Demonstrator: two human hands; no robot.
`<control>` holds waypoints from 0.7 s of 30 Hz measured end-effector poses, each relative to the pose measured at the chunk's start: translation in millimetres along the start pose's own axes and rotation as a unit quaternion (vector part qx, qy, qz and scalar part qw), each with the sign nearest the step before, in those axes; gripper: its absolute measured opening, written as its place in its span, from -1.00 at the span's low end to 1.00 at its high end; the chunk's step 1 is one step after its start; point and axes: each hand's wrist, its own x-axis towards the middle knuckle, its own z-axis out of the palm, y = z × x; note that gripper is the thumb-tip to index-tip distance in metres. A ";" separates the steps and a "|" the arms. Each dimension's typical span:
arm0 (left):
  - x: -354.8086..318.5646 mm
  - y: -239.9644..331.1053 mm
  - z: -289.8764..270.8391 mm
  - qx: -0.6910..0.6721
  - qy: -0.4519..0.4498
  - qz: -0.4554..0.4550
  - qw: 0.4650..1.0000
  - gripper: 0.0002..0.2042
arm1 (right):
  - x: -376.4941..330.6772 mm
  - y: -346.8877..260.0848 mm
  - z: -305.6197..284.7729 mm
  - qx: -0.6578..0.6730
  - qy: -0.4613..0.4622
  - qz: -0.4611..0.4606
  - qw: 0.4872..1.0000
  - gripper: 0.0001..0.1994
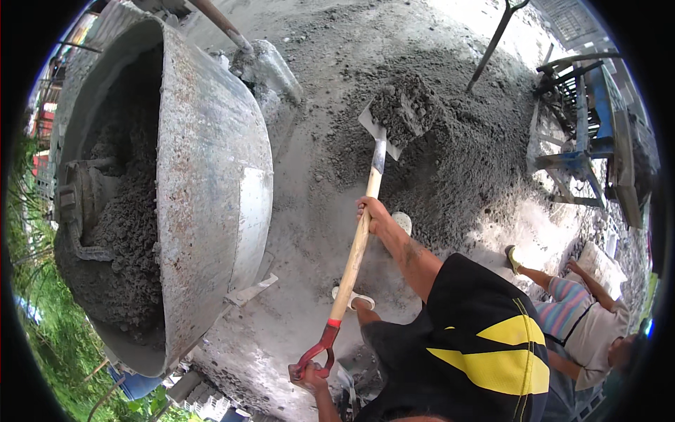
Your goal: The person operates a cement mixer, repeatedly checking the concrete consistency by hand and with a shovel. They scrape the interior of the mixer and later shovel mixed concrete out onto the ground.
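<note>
A long shovel (pixel 360 239) with a pale wooden shaft and red D-shaped handle slants across the middle. My left hand (pixel 309 378) is closed around the red handle at its lower end. Higher up, my right hand (pixel 373 215) wraps around the wooden shaft. Grey, lumpy mix (pixel 406 105) is heaped on the shovel's blade, which lies over or against a pile of grey gravelly material (pixel 471 141); I cannot tell whether they touch. To the left stands a big tilted mixer drum (pixel 211 155), its mouth showing wet grey mix (pixel 130 260) and a metal paddle (pixel 88 204).
Beyond the drum, a second shovel (pixel 278 74) rests with a cement-coated blade. A dark-handled tool (pixel 490 53) stands in the pile. At right are a blue metal frame (pixel 583 151) and a person (pixel 587 323) bending beside a pale sack (pixel 601 271). Green plants (pixel 49 330) grow at left.
</note>
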 end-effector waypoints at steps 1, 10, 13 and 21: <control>0.7 20.0 27.5 0.043 -0.048 0.134 0.989 -0.81 | -6.8 -35.6 12.3 0.020 -0.050 0.004 0.999 -0.84; -27.1 52.9 196.9 0.122 -0.399 0.577 0.702 -0.85 | -33.4 -224.8 -19.5 -0.001 -0.099 -0.184 0.978 -0.84; -17.0 -3.9 82.2 0.111 -0.386 0.473 0.784 -0.84 | -102.2 -121.1 -10.1 -0.044 -0.071 -0.247 0.965 -0.76; -4.6 -104.8 -191.6 0.045 0.015 -0.063 0.997 -0.84 | -57.5 177.5 -41.8 -0.078 0.008 -0.023 0.997 -0.78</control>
